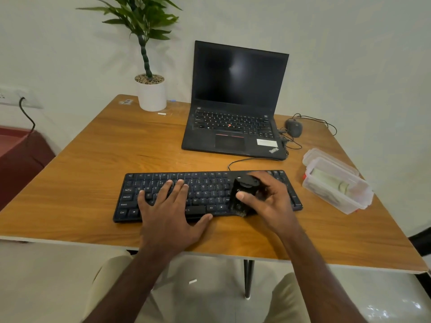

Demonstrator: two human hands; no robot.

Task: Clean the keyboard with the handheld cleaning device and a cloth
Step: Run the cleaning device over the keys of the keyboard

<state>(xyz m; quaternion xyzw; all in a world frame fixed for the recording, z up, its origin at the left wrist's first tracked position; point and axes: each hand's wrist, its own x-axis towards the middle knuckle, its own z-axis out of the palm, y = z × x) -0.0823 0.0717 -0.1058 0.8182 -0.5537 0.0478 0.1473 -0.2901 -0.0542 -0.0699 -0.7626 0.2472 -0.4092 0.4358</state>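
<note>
- Keyboard first: the long black wired keyboard [207, 194] lies flat near the front edge of the orange-brown wooden table [93, 164], straight in front of the person.
- Right hand [268, 199] has its fingers and thumb curled round a small black handheld cleaning device [242, 194], with the bristly end down on the keys toward the right side of the board. Looks like the brushing step is what's going on, not the cloth one.
- Left hand [168, 206] is flat with fingers spread, pressing on the left half of the keys, thumb by the front edge. I'd guess it's just pinning the board down.
- Next move, I reckon: work the device along the rows toward the other hand, so that hand has to shift out of the way while keeping the board steady.
- Can't spot a cloth for sure. Something pale and rolled sits in the clear plastic lidded box [338, 183] to the right, could be it.
- Behind: an open black laptop [235, 101] with a dark screen, a dark wired mouse [293, 127], and a green plant in a white pot [151, 94].
- Plain white walls, a wall socket with a black cable on the left, pale glossy floor.
</note>
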